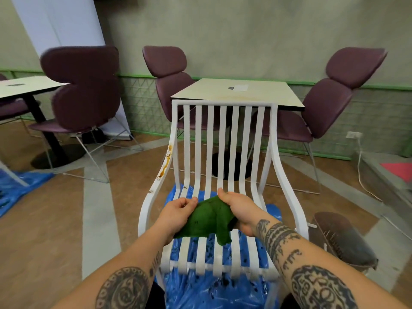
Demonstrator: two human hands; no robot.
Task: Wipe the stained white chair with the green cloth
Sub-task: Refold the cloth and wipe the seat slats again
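A white slatted chair [223, 103] fills the middle of your view, its back toward twelve o'clock and its seat toward six. A blue plastic sheet [200, 291] lies on the floor beneath it and shows through the slats. Behind the chair at twelve o'clock stands a pale square table [236, 94], with purple padded chairs [332, 103] at ten, eleven and two o'clock. You hold a green cloth [207, 219] bunched over the seat slats at the centre; whether it touches them is unclear. Your left hand [178, 210] grips its nine o'clock side, fingers curled round the fabric. Your right hand [239, 208] grips its three o'clock side, thumb on top, fingers closed underneath. Brown stains [166, 161] run down the chair's side rail at ten o'clock, well apart from the cloth.
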